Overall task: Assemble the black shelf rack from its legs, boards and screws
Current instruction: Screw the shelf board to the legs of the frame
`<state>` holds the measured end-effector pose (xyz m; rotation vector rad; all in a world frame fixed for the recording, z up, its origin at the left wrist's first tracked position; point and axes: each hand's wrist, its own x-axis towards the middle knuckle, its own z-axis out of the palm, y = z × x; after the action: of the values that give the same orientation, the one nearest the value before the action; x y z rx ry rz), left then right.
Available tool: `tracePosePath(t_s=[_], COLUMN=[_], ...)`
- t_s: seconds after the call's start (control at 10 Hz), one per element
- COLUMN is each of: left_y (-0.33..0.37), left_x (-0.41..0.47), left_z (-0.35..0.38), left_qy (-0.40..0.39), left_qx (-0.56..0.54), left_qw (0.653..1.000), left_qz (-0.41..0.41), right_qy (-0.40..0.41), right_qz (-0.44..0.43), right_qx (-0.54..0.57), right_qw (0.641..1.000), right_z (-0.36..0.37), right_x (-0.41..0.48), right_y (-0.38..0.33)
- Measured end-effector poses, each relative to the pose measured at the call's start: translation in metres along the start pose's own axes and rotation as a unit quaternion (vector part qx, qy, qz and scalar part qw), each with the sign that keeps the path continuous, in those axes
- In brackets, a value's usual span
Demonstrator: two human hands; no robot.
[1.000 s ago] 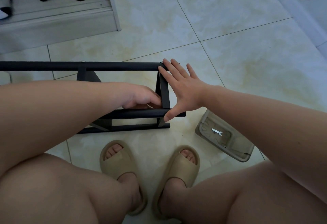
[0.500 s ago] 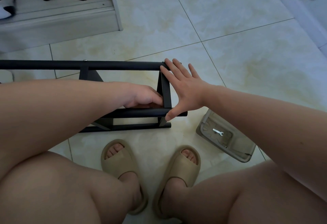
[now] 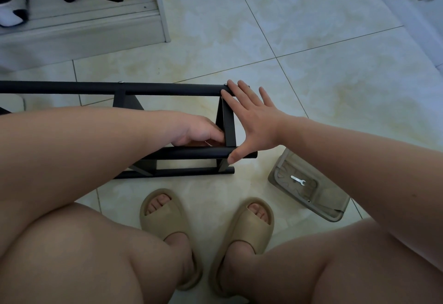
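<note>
we see the black shelf rack [image 3: 167, 88] lying on its side on the tiled floor [image 3: 311, 111], partly built, its left end running out of view. three long round tubes lie left to right: the far tube [image 3: 72, 87], the near tube [image 3: 191, 153] and a third tube [image 3: 191, 172] lower down. a flat end strut [image 3: 229, 121] joins the far and near tubes at the right; a second strut [image 3: 119, 99] stands further left. small silver screw heads [image 3: 121, 82] sit on the far tube, one above each strut.
</note>
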<state>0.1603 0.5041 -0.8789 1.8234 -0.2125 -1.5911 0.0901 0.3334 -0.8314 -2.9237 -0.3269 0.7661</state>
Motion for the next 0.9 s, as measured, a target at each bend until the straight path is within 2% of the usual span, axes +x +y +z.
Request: tracePosePath(t_s=[0.3, 0.6, 0.9], left_y=[0.0004, -0.0005, -0.0018], left_x=[-0.0004, 0.0000, -0.0001], left_z=[-0.0012, 0.0007, -0.0018], left_qy=[-0.036, 0.004, -0.031], left_qx=[-0.046, -0.004, -0.010], left_qw=[0.998, 1.000, 0.999], left_qz=[-0.009, -0.018, -0.016], right_qy=[-0.001, 0.002, 0.000], right_qz=[0.001, -0.002, -0.002], right_qx=[-0.002, 0.005, 0.003], right_qw=[1.000, 1.000, 1.000], right_z=[0.0001, 0.0012, 0.0003], right_x=[-0.0001, 0.0009, 0.0002], right_y=[0.0003, 0.0016, 0.0008])
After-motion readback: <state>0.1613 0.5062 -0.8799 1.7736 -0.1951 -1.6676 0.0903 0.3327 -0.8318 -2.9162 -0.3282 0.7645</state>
